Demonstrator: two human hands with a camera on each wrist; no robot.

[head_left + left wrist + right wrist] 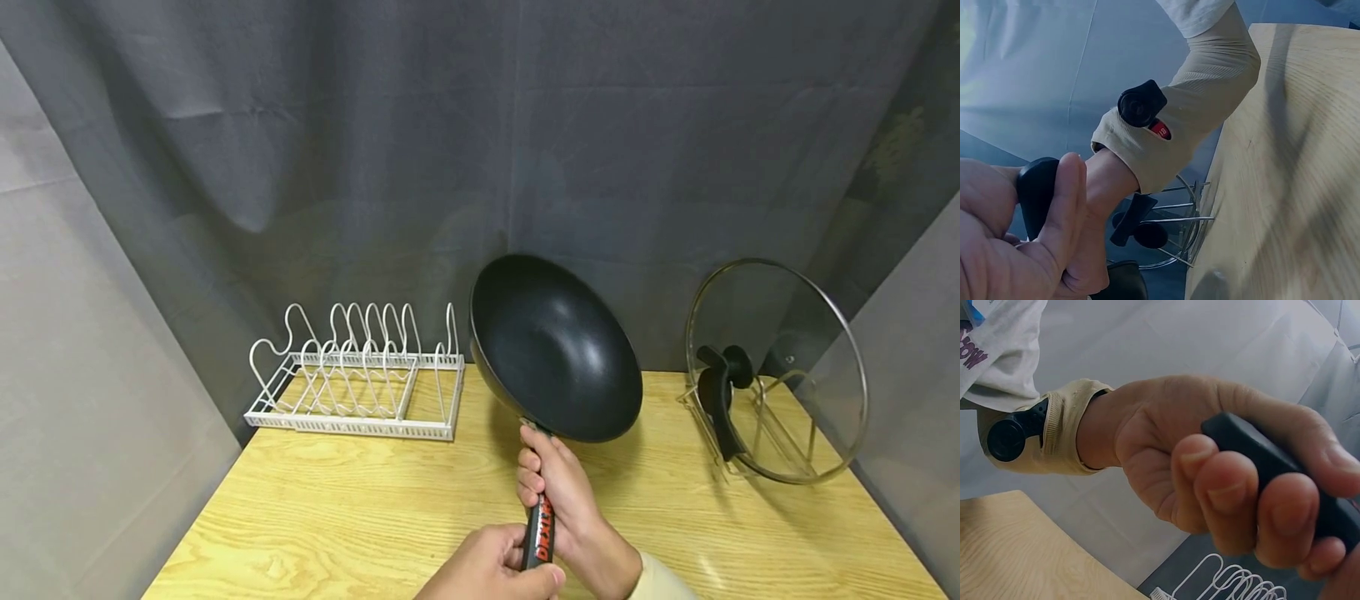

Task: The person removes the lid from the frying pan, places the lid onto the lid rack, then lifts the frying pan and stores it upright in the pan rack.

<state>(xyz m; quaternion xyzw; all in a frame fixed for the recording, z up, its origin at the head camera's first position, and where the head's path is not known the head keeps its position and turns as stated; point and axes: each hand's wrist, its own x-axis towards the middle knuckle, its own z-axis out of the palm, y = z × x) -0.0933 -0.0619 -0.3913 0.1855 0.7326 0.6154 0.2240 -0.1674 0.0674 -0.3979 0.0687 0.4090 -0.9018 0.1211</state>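
A black wok [558, 350] is held up over the table, its hollow inside facing me and its bowl tilted. My right hand [562, 492] grips the handle close to the bowl, thumb along the top and fingers curled round the side. Lower down, my left hand [487, 567] holds the same handle [540, 529], which carries red and white lettering. In the right wrist view, the left hand's fingers [1229, 481] wrap the black handle end [1241, 440]. Both hands meet around the handle in the left wrist view, where the right forearm sleeve [1191, 100] crosses behind.
A white wire rack [352, 427] with several upright loops stands at the table's back left. At the right, a glass lid [795, 333] with a black knob leans upright in a small wire stand [810, 433]. Grey curtains [375, 150] close off the back of the wooden table [337, 517].
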